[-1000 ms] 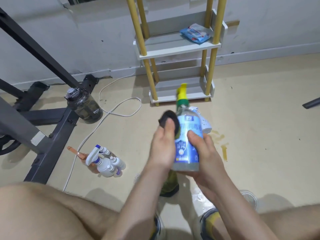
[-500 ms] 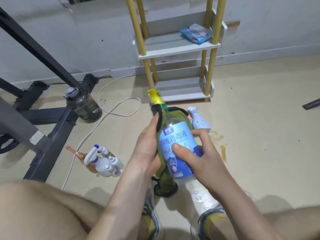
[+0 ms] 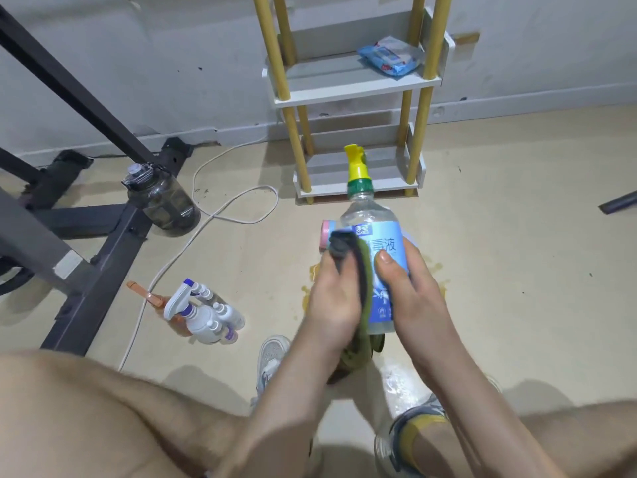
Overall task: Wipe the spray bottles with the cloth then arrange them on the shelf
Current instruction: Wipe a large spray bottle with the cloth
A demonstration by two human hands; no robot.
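The fingers [image 3: 329, 274] of the left hand [image 3: 332, 301] are clutching the dark green cloth [image 3: 358, 346] against the spray bottle [image 3: 370, 219]. The right hand [image 3: 413, 294] is gripping the bottle's labelled body, thumb across the front. The yellow nozzle [image 3: 356, 163] is pointing to twelve o'clock, toward the shelf [image 3: 344, 88]. At nine o'clock of the hands, other spray bottles [image 3: 203, 315] are standing, perhaps leaning, on the floor [image 3: 517, 270].

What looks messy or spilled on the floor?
A yellowish puddle stains the floor just behind the held spray bottle, like a spill. Other spray bottles lie heaped on their sides to the left.
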